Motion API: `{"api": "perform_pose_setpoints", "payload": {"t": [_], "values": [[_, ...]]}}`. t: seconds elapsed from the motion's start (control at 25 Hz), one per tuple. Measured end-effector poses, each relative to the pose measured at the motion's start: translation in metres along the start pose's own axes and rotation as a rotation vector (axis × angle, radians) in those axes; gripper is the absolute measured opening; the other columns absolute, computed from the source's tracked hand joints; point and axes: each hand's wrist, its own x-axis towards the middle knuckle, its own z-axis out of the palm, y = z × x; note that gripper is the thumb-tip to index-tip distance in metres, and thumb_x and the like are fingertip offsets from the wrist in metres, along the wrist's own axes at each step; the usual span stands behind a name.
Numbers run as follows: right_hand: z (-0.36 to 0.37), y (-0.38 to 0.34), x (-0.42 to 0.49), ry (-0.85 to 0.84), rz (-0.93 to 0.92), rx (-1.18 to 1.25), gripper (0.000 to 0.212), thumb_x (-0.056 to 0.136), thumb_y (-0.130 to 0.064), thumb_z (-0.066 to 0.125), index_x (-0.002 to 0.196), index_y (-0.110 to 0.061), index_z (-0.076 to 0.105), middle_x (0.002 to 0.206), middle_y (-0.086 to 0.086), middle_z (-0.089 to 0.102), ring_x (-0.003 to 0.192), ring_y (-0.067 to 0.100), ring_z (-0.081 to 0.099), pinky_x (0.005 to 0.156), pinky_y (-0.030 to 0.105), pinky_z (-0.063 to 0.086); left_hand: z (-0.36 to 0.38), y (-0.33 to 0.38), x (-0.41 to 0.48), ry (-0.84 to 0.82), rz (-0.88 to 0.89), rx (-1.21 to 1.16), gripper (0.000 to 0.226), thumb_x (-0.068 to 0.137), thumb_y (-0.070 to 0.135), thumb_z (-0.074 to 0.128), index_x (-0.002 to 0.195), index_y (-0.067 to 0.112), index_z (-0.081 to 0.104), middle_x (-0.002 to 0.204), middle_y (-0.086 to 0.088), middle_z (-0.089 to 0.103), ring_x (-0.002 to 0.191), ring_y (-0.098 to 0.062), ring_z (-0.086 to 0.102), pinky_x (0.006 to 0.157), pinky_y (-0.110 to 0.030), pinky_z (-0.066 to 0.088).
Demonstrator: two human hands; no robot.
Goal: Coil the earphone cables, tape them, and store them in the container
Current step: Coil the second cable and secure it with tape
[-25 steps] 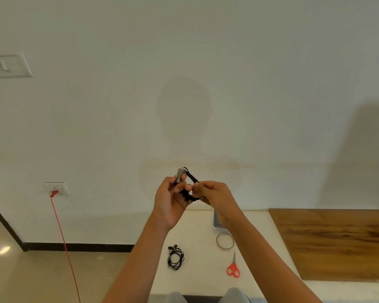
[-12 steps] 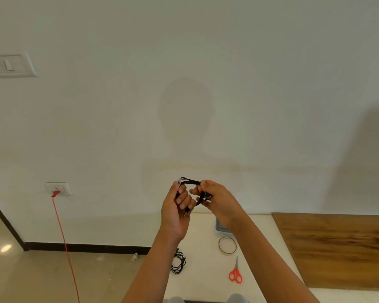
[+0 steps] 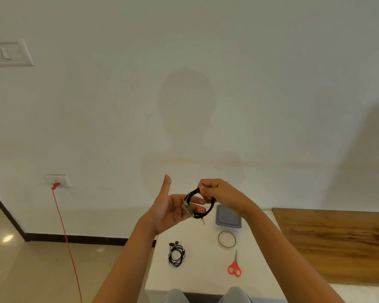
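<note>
Left hand [image 3: 171, 209]: palm turned toward the camera, thumb upright, four fingers straight and pointing toward the right hand. The fingers hold nothing.

Right hand [image 3: 219, 193]: fingers curled, thumb and fingertips pinching the upper right arc of the coiled earphone cable [image 3: 191, 194].

Coiled earphone cable: a black ring of several turns, hanging from the right fingertips in the air above the table [image 3: 201, 278]. The left fingertips show inside the ring. Whether they pass through it or only lie behind it cannot be told. A grey fitting on the ring's left arc sits against the left fingers. A short light-coloured end sticks out just below the ring's lowest arc.

Container [image 3: 228, 216]: grey, rectangular, on the table, directly below the right fingers and apart from the ring.

Tape roll [image 3: 218, 239]: a thin hoop lying flat, just beyond the container on the side away from the fingers.

Scissors [image 3: 234, 267]: red handles, blades pointing toward the tape roll, farther still from the right fingers.

Second earphone set [image 3: 176, 254]: loosely coiled, black, on the table well below the left fingers.

Background: a red cord [image 3: 64, 226] hangs from a wall socket [image 3: 58, 180], well to the outside of the left thumb. A wooden panel [image 3: 337, 241] lies beyond the right wrist.
</note>
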Motion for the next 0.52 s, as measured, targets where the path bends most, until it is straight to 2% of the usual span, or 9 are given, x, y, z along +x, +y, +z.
{"api": "perform_pose_setpoints", "payload": {"t": [0.08, 0.2, 0.28, 0.36, 0.44, 0.52], "values": [[0.000, -0.004, 0.003, -0.026, -0.015, -0.094, 0.029, 0.093, -0.014, 0.045, 0.067, -0.022, 0.054, 0.060, -0.013, 0.053, 0.061, 0.004, 0.048, 0.069, 0.023, 0.042, 0.004, 0.015, 0.003, 0.009, -0.061, 0.214, 0.097, 0.081, 0.079, 0.021, 0.102, -0.002, 0.072, 0.090, -0.017, 0.074, 0.085, -0.024, 0.068, 0.083, -0.030, 0.054], [0.003, -0.007, 0.007, 0.028, -0.066, -0.309, 0.023, 0.092, -0.016, 0.046, 0.073, -0.018, 0.058, 0.064, -0.013, 0.059, 0.059, 0.003, 0.049, 0.064, 0.023, 0.041, 0.014, 0.029, 0.008, 0.081, -0.089, 0.525, 0.068, 0.082, 0.067, 0.039, 0.093, 0.007, 0.069, 0.074, -0.002, 0.071, 0.080, -0.015, 0.068, 0.090, -0.031, 0.051], [0.004, -0.006, 0.007, 0.076, -0.114, -0.406, 0.026, 0.092, -0.018, 0.046, 0.070, -0.025, 0.058, 0.065, -0.013, 0.061, 0.054, 0.002, 0.047, 0.057, 0.022, 0.040, 0.016, 0.030, 0.010, 0.095, -0.069, 0.575, 0.053, 0.085, 0.056, 0.046, 0.090, 0.007, 0.065, 0.059, 0.006, 0.058, 0.072, -0.010, 0.066, 0.087, -0.028, 0.053], [0.001, -0.001, 0.007, 0.093, -0.136, -0.423, 0.028, 0.094, -0.022, 0.049, 0.068, -0.026, 0.058, 0.060, -0.015, 0.057, 0.052, 0.001, 0.045, 0.056, 0.020, 0.037, 0.014, 0.025, 0.012, 0.105, -0.042, 0.518, 0.043, 0.094, 0.045, 0.046, 0.086, 0.006, 0.063, 0.052, 0.008, 0.042, 0.055, -0.006, 0.055, 0.082, -0.027, 0.055], [-0.003, 0.007, 0.007, 0.064, -0.081, -0.267, 0.021, 0.096, -0.024, 0.053, 0.081, -0.017, 0.067, 0.062, -0.013, 0.057, 0.056, 0.000, 0.052, 0.059, 0.018, 0.043, 0.012, 0.019, 0.013, 0.131, -0.023, 0.432, 0.039, 0.100, 0.036, 0.044, 0.077, 0.010, 0.060, 0.051, 0.008, 0.033, 0.046, -0.006, 0.041, 0.081, -0.031, 0.056], [-0.003, 0.014, 0.005, 0.041, 0.022, 0.043, 0.017, 0.095, -0.020, 0.057, 0.089, -0.011, 0.070, 0.065, -0.004, 0.064, 0.060, 0.005, 0.063, 0.060, 0.018, 0.050, 0.012, 0.013, 0.016, 0.164, -0.007, 0.347, 0.040, 0.101, 0.031, 0.045, 0.066, 0.015, 0.056, 0.050, 0.009, 0.028, 0.044, -0.007, 0.031, 0.070, -0.029, 0.054]]}}
